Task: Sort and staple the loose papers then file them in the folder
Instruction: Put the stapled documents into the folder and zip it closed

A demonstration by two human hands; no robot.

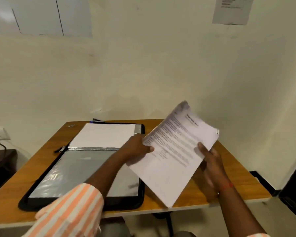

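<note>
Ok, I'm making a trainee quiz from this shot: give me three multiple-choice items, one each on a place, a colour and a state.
1. Where is the stack of papers?
A. on the floor
B. held above the table's right side
C. in a drawer

2. What colour is the folder's border?
A. black
B. red
C. green

3. The folder is:
A. zipped shut
B. lying open
C. standing upright

Answers:
1. B: the left hand and right hand grip it there.
2. A: its rim is black.
3. B: its clear sleeves show.

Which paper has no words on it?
The blank white sheet lying in the open black zip folder; the held-up printed stack and the grey wall notice show text.
</note>
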